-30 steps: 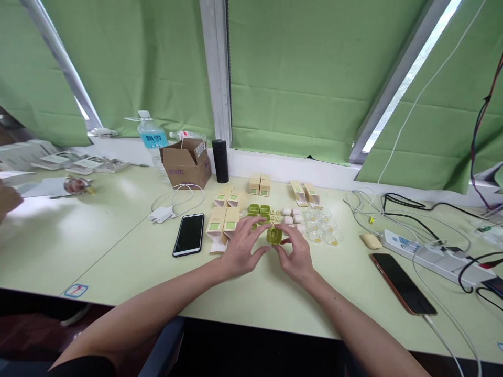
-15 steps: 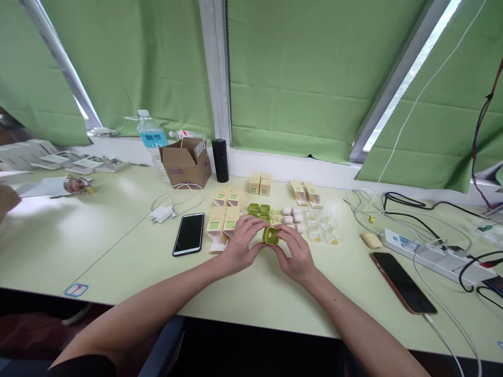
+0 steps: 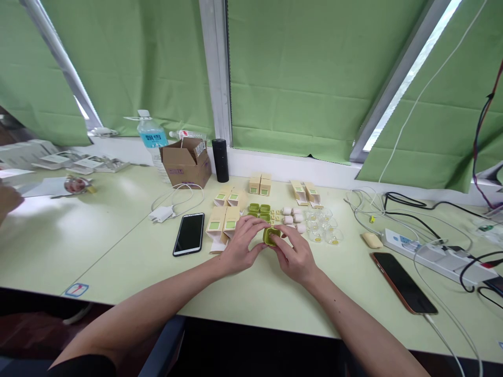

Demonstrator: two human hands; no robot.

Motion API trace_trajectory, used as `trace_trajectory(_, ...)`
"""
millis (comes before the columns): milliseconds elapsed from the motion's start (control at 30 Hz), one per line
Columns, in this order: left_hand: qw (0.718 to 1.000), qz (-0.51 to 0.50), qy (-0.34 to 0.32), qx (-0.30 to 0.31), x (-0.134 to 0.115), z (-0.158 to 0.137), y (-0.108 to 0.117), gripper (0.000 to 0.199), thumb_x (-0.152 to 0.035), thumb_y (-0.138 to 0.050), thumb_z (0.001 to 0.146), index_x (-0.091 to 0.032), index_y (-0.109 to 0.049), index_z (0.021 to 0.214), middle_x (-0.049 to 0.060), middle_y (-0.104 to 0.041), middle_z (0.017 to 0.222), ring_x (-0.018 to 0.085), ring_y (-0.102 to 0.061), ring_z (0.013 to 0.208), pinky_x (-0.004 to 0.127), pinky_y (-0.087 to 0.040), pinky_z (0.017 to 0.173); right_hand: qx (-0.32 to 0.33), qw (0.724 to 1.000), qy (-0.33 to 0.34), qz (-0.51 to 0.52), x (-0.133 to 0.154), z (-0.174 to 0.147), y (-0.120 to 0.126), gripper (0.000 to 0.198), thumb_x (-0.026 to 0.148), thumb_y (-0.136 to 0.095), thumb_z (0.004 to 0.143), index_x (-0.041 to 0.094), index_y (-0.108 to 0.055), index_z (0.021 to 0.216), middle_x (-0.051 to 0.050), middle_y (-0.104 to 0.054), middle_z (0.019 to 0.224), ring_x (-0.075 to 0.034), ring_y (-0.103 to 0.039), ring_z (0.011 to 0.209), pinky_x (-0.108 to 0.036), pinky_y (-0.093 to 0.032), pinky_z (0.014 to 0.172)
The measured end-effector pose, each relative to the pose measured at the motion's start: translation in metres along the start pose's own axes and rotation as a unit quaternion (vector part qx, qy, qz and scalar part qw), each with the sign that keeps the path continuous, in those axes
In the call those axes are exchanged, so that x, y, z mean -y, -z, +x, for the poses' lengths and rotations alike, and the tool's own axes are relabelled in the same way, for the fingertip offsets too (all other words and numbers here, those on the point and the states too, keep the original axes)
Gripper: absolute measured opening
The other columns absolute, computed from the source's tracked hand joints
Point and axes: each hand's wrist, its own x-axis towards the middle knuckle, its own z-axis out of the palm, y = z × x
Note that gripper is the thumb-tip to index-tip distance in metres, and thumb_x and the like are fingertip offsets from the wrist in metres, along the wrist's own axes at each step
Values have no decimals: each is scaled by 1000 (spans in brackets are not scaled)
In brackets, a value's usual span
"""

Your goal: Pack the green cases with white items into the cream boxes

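Between my two hands is a small green square cup (image 3: 268,240), its open side facing me. My left hand (image 3: 244,243) grips its left side with thumb and fingers. My right hand (image 3: 295,256) holds the right side, one finger reaching into the cup's opening. Just beyond stand several similar green cups (image 3: 260,209). Small yellowish pieces (image 3: 277,212) lie beside them, then white cylinders (image 3: 297,216) and clear plastic covers (image 3: 323,225). Near my left hand are open cardboard boxes (image 3: 217,220) with green labels.
A black phone (image 3: 188,234) and a white charger (image 3: 162,213) lie left; a brown carton (image 3: 185,163), water bottle (image 3: 153,139) and black flask (image 3: 220,161) stand behind. To the right are another phone (image 3: 404,283), a power strip (image 3: 432,256) and tangled cables. Another person's hand (image 3: 8,200) shows far left.
A finger of my right hand has moved into the green cup's opening. The cup has tilted slightly, still between both hands. The other person's hand at far left shifted a little.
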Motion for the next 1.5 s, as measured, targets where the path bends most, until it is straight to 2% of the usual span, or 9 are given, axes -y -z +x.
trace_trajectory(433,1000,0,-3,-4,1,-1,-2,41,-22,-62,98,-26,-54,138,12,-62,127,30,-52,125,53,-48,106,2,1000,-2,7,2,1,-2,39,10,-52,99,20,-58,135,-18,-64,121,-29,-66,110,-45,-63,82)
trace_trajectory(733,1000,-8,0,-7,2,-1,-2,38,-23,-63,98,-25,-54,135,12,-61,126,29,-51,125,52,-48,106,4,1000,-10,9,2,2,-1,32,9,-54,98,18,-61,129,-19,-65,121,-29,-66,110,-44,-63,83)
trace_trajectory(1000,1000,-11,8,-3,3,-1,-2,36,-23,-64,97,-24,-54,132,11,-62,127,29,-50,126,52,-47,107,-7,1000,-24,20,1,-2,-4,27,11,-56,97,21,-68,119,-17,-66,123,-28,-67,113,-45,-64,85)
trace_trajectory(1300,1000,-23,10,-5,2,-1,-2,39,-24,-62,98,-25,-54,136,12,-62,126,30,-51,126,54,-48,106,-7,999,-22,32,1,-2,-3,29,11,-57,97,22,-68,122,-17,-66,124,-29,-67,114,-47,-64,86)
trace_trajectory(1500,998,-56,9,12,1,-1,-2,40,-24,-60,99,-26,-51,138,12,-61,130,29,-51,129,53,-47,109,-5,999,-30,40,2,-3,-3,36,11,-56,97,20,-63,131,-18,-65,122,-28,-67,113,-46,-64,87)
